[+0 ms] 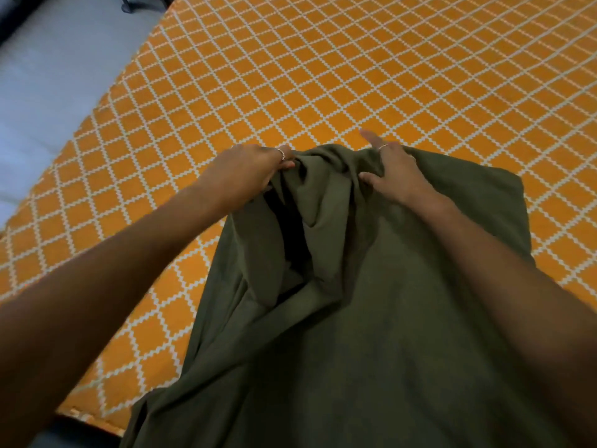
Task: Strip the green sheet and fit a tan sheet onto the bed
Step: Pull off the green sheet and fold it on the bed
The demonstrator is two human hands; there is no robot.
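The green sheet lies bunched on the orange diamond-patterned mattress. The left hand pinches its far edge; the right hand grips the fabric beside it, index finger extended.

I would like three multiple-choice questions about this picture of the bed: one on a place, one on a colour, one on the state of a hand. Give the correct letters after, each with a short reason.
1. Where does the green sheet lie?
A. on the near part of the mattress
B. on the floor
C. over the far edge

2. What colour is the mattress cover?
A. plain blue
B. orange with white lattice
C. tan

3. What is the left hand doing?
A. hanging idle
B. pressing flat
C. gripping bunched cloth

Answers:
1 A, the sheet is gathered toward the camera.
2 B, the lattice pattern is bare all around.
3 C, its fingers curl into the fold, as the right hand also holds the sheet.
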